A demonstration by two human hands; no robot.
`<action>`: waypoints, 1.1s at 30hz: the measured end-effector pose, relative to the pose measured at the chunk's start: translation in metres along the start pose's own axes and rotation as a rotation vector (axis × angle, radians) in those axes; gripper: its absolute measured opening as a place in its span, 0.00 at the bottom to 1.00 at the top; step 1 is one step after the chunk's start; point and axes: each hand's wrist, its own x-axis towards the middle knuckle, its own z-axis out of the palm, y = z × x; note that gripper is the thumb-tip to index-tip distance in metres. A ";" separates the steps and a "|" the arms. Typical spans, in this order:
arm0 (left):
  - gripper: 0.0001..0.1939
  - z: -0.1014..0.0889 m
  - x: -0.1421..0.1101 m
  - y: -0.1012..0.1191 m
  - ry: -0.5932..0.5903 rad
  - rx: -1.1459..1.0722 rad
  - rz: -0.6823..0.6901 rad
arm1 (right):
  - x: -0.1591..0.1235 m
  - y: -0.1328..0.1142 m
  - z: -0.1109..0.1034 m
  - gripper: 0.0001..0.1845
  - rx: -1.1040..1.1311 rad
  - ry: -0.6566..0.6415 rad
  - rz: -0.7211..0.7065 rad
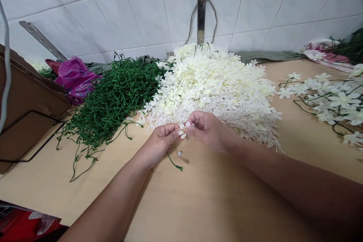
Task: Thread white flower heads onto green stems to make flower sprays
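A small white artificial flower (183, 130) sits between my two hands above the table. My right hand (208, 129) is closed, its thumb and forefinger pinching the flower at its right side. My left hand (164, 138) is also closed, with the fingertips at the flower's left petals. Below my left palm hangs a green plastic stem (174, 162), its upper part hidden by the hand. Beyond my hands lies a large heap of white flowers (215, 75) with pale thin stalks. To its left is a tangled pile of green stems (113, 94).
Finished-looking sprays of white flowers (343, 100) lie at the right. A small round object (180, 153) stands on the wooden tabletop (215, 200). At the left are a cardboard box (28, 102), a black wire frame (34, 155) and a purple bag (75, 77). A tiled wall (141, 11) rises behind.
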 end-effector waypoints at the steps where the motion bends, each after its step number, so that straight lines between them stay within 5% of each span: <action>1: 0.15 0.000 0.000 0.000 -0.001 -0.002 0.004 | -0.001 -0.001 0.001 0.09 -0.025 0.005 -0.010; 25: 0.14 0.007 0.001 -0.001 0.031 0.079 0.029 | 0.000 0.008 0.005 0.12 0.135 -0.090 0.102; 33: 0.17 0.004 0.002 0.005 0.001 0.106 -0.025 | 0.004 0.007 0.000 0.17 0.413 -0.114 0.180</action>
